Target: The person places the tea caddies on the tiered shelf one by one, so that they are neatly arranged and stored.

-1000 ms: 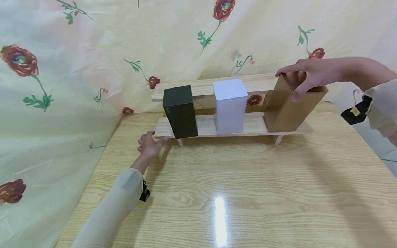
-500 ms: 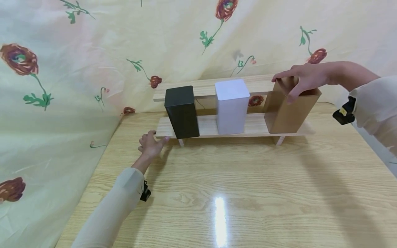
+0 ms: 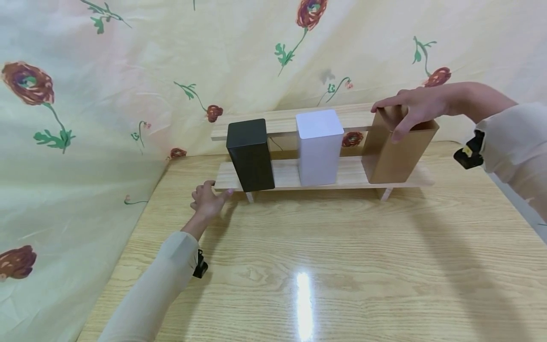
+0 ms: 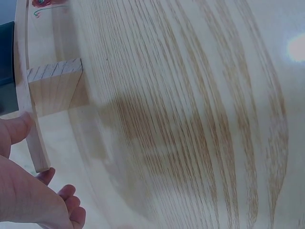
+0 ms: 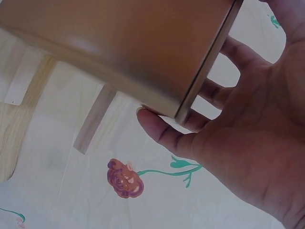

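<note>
My right hand (image 3: 420, 105) grips the top of a tall brown-gold square canister (image 3: 397, 156), which stands on the right part of the lower board of a wooden shelf (image 3: 284, 172). Its top looks open, though the hand covers part of it. In the right wrist view, the thumb and fingers close over the canister's (image 5: 124, 43) rim. My left hand (image 3: 207, 202) is at the shelf's front left corner. In the left wrist view, its thumb lies on the board (image 4: 37, 148), with a fingertip at the board's end.
A black canister (image 3: 252, 159) and a white canister (image 3: 319, 154) stand on the lower board, left of the brown one. Behind them runs a raised rear board (image 3: 359, 114). Flowered cloth (image 3: 239, 52) hangs behind and at left. The wooden table (image 3: 363, 261) reflects a light.
My right hand has moved left with the brown-gold canister, which has shifted slightly left along the shelf toward the white one. My left hand has stayed at the shelf's corner.
</note>
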`<action>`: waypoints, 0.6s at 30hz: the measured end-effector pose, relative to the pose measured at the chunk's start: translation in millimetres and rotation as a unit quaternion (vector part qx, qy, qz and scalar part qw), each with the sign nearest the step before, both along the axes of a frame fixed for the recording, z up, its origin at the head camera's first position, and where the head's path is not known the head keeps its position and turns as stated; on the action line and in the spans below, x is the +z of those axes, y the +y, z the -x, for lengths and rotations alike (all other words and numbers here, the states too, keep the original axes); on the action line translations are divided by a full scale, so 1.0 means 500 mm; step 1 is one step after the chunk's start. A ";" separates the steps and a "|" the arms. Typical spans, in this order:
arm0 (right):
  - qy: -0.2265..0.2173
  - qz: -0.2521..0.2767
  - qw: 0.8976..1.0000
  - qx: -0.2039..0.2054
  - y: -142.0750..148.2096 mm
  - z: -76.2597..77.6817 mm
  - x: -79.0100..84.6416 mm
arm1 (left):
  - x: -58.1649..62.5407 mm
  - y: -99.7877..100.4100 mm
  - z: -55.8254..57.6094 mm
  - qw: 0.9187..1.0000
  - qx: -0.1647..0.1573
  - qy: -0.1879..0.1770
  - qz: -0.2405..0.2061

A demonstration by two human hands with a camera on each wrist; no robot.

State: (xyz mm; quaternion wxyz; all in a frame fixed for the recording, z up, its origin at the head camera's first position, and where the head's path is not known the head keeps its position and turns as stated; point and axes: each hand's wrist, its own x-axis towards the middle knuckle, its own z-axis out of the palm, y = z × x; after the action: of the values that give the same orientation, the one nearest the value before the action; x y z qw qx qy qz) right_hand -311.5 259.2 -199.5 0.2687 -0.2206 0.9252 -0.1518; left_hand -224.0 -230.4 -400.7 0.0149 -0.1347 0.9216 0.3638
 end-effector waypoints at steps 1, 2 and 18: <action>-0.002 -0.002 1.000 0.000 0.000 0.000 0.001 | 0.000 0.000 0.000 1.000 0.000 0.001 -0.001; -0.005 -0.003 1.000 0.000 -0.001 0.001 0.003 | 0.001 0.000 0.000 1.000 0.000 0.001 -0.001; -0.039 -0.012 0.999 0.005 -0.008 0.008 0.014 | 0.004 0.003 -0.004 1.000 0.004 0.006 -0.008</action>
State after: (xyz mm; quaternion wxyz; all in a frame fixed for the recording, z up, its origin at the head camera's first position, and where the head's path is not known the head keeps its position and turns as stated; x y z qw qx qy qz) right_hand -315.6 255.4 -192.7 0.3081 -0.2161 0.9147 -0.1473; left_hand -221.9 -228.7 -398.8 0.0089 -0.1357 0.9183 0.3718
